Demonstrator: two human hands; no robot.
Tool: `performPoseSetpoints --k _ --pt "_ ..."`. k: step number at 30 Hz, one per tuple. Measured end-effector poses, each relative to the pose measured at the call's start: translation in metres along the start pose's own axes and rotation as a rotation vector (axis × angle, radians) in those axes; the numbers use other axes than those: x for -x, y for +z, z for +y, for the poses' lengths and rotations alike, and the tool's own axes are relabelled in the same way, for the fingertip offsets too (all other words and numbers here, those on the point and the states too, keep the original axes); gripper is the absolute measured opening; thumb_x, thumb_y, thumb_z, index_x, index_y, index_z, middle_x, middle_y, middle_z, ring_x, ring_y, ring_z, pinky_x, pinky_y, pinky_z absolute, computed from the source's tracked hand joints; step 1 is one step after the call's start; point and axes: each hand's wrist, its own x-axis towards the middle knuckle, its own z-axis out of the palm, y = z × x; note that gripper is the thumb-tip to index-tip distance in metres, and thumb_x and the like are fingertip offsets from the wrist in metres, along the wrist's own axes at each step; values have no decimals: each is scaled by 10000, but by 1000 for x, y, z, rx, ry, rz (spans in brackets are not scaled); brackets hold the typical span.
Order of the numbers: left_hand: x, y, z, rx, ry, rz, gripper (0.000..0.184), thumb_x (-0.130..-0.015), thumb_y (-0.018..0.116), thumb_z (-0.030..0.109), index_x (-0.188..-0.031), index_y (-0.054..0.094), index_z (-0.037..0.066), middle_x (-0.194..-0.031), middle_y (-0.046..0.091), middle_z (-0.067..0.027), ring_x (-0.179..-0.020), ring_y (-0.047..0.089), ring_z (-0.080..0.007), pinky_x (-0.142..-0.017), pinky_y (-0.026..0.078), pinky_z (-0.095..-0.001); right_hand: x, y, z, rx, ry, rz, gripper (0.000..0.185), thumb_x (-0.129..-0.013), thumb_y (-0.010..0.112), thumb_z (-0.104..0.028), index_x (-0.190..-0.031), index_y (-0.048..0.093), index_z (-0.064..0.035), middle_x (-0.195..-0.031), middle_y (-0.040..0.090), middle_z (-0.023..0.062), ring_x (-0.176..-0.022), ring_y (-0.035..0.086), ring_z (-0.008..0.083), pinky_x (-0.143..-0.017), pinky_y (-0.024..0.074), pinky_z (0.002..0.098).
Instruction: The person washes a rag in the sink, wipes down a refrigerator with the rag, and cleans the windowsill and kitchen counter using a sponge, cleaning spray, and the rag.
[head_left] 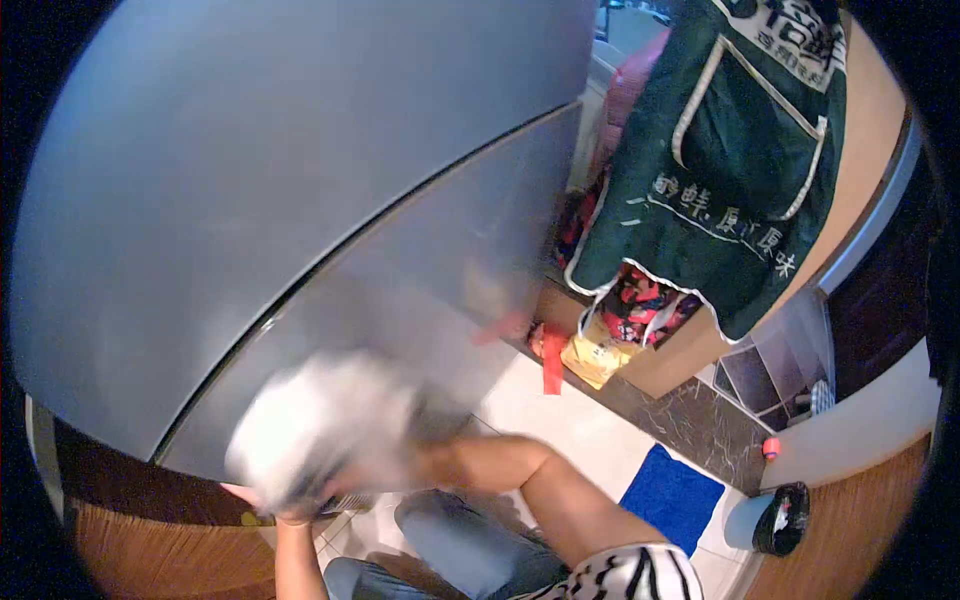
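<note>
A blurred white bundle [315,425], smeared by motion, is in front of the lower silver fridge door [400,270]. Whether it is cloth or a bag I cannot make out. My left hand [270,507] grips its lower left edge, with the fingers partly hidden by it. On its lower right side my right hand [365,475] is smeared, so its fingers cannot be read. Both hands are above my bent knees, close to the fridge.
A green apron [740,160] hangs at the right above a cardboard box [680,355] with a yellow bag [597,355]. On the tiled floor are a blue mat [675,500] and a bin with a black liner [783,520]. Wooden panels [150,550] border the lower left.
</note>
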Motion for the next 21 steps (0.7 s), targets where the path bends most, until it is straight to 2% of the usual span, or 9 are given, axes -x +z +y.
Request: performPoseSetpoints --k 2,4,7,10,12,13,17,21 --pt "-3 2 2 -6 4 31 800 -773 316 597 -1223 157 -44 -1235 268 -193 -1129 287 -275 -936 222 -412 25 6 -14 -36 -64 -117 190 -830 378 -209 -903 491 -75 -867 479 71 -790 477 183 -747 394 282" --pt "-2 -2 4 -27 -5 78 764 -783 314 582 -1213 184 -37 -1233 274 -185 -1131 282 -281 -937 221 -415 24 -8 18 -22 -36 -96 191 -829 379 -209 -911 488 -75 -873 478 71 -795 477 182 -749 393 282" --pt "2 -5 0 -57 -22 135 730 -793 312 566 -1203 210 -30 -1231 280 -177 -1133 277 -287 -938 219 -417 6 -47 110 47 147 80 194 -828 379 -209 -922 484 -75 -883 477 72 -802 476 180 -753 392 282" --pt "0 -6 -4 -131 48 150 687 -807 301 549 -1191 233 -17 -1229 284 -162 -1131 277 -288 -939 225 -412 -15 -88 211 65 372 288 197 -827 380 -209 -933 480 -75 -893 476 72 -809 476 179 -756 390 282" --pt "5 -5 -1 -73 -2 216 642 -830 270 514 -1185 236 -20 -1222 294 -159 -1119 294 -276 -930 243 -398 -15 -101 253 47 513 378 200 -827 380 -208 -940 477 -75 -900 476 73 -814 476 178 -759 390 283" --pt "5 -8 -5 -54 39 218 602 -849 236 484 -1168 259 -25 -1222 295 -153 -1109 304 -266 -926 253 -388 -9 -100 261 43 567 412 202 -826 380 -208 -943 475 -75 -903 475 73 -816 476 177 -760 389 283" --pt "12 -31 -23 -176 28 249 587 -848 233 492 -1157 298 -3 -1211 315 -146 -1101 315 -261 -928 257 -391 57 -60 203 60 635 375 208 -825 381 -208 -958 470 -75 -917 474 73 -826 475 175 -765 388 283" --pt "10 -26 -12 -18 -82 310 555 -854 233 478 -1135 347 14 -1177 364 -151 -1071 348 -267 -913 272 -394 124 -6 72 -12 480 13 216 -824 382 -208 -973 464 -74 -930 473 74 -836 475 173 -769 386 283"
